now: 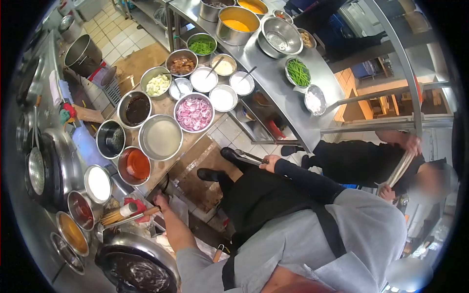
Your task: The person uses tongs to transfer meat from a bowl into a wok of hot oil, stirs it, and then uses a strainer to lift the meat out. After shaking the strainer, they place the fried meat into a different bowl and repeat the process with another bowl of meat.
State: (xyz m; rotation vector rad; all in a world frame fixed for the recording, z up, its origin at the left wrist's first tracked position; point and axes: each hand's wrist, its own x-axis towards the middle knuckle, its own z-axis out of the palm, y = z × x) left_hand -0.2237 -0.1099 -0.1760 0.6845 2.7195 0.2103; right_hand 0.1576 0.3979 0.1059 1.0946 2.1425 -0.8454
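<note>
At the counter's edge is my left hand, close to a wooden-handled utensil and a red cloth; its small, blurred fingers do not show clearly whether they hold anything. My right hand is closed around the end of metal tongs, which point away over the floor. Left of my hands, bowls of red sauce, pale liquid and sliced red onion stand on the counter.
A wok sits at the lower left. The steel table ahead bears pots, a colander and green beans. At right, a co-worker in dark clothes holds long pale sticks. Metal rails cross there.
</note>
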